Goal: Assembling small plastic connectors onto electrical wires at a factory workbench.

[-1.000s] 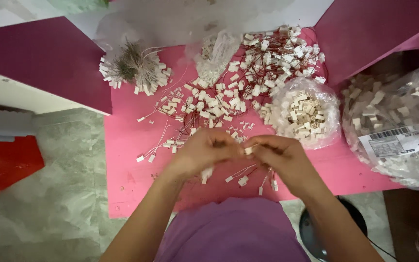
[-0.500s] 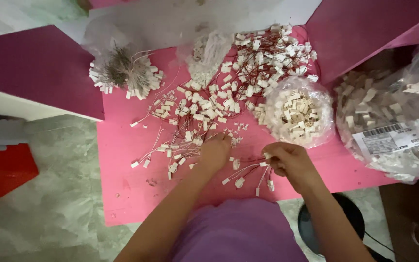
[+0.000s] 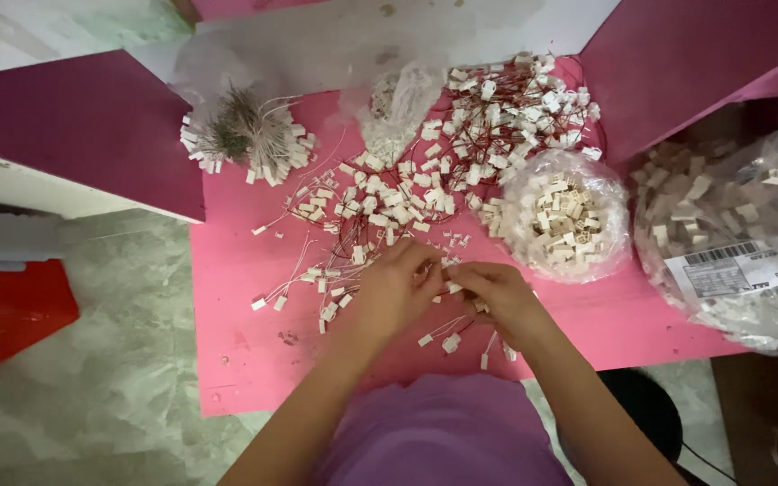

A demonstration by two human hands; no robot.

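Note:
My left hand point(image 3: 395, 286) and my right hand point(image 3: 493, 297) meet fingertip to fingertip over the pink table point(image 3: 245, 270). Between them they pinch a small white connector on a thin wire point(image 3: 448, 286); how each hand grips it is partly hidden by the fingers. A few wired connectors point(image 3: 450, 342) lie just below my hands. A loose scatter of white connectors with red wires point(image 3: 380, 207) spreads right above my left hand.
A bundle of white-wired connectors point(image 3: 245, 135) lies at back left, a red-wired heap point(image 3: 506, 112) at back centre. A clear bag of white housings point(image 3: 565, 216) sits right of my hands, a bigger labelled bag point(image 3: 740, 243) further right. A red object point(image 3: 6, 310) lies on the floor.
My left hand reached up to the loose scatter half a second ago, then came back. Both hands are joined again on a small connector.

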